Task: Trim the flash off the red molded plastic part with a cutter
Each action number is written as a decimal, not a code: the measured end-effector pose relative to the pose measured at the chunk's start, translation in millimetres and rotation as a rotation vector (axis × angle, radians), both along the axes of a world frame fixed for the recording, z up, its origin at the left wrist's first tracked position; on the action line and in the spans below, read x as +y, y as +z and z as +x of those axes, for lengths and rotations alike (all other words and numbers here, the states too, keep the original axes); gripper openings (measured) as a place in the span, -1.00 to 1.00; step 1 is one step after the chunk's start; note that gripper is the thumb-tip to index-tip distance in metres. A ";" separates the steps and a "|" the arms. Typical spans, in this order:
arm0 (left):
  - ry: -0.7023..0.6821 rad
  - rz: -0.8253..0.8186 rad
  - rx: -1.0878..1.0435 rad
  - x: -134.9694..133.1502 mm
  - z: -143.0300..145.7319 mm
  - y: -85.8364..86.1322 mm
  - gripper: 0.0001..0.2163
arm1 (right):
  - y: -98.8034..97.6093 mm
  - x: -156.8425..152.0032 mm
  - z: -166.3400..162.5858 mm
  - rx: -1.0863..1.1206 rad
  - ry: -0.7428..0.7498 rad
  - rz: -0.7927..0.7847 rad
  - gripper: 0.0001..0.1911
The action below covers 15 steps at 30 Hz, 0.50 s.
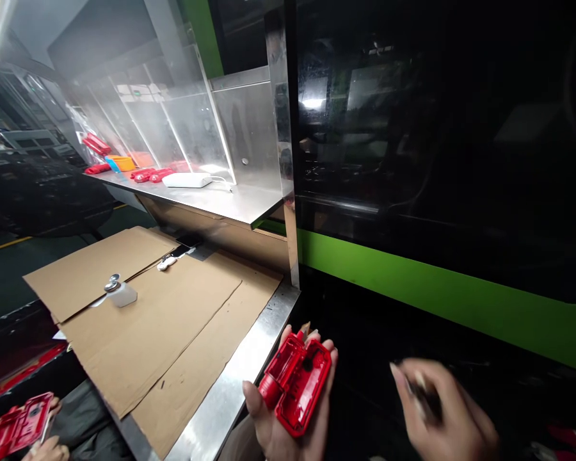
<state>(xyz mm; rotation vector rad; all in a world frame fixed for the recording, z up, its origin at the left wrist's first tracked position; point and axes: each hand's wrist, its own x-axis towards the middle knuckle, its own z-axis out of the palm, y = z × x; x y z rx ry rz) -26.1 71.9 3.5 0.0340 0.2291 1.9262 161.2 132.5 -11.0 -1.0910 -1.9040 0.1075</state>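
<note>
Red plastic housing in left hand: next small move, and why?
Probably bring the right hand with its small dark tool across to the red plastic housing. The left hand holds it open side up, and the blurred right hand is apart from it.

1. No text, label, brand, number or sign can be read anywhere in the head view.
2. The red moulded plastic shell held in the left hand shows no legible marking.
3. The flat white rectangular box on the steel shelf shows no readable print either.
</note>
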 end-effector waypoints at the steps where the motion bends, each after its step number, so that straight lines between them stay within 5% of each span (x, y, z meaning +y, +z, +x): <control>1: 0.000 0.014 -0.045 -0.8 -1.5 1.4 -0.23 | -9.9 12.7 2.7 -0.091 -0.076 -0.051 -0.71; 4: -0.001 0.037 -0.102 -2.9 -2.4 3.6 -0.11 | -31.6 35.9 7.5 -0.224 -0.181 -0.338 -0.39; 9: -0.002 0.047 -0.114 0.2 -0.1 6.5 -0.16 | -24.5 19.9 10.4 0.034 0.037 -0.637 -0.53; 15: 0.020 -0.008 0.011 -5.9 -3.5 2.9 -0.11 | -1.8 13.7 11.8 0.001 0.244 -0.609 -0.55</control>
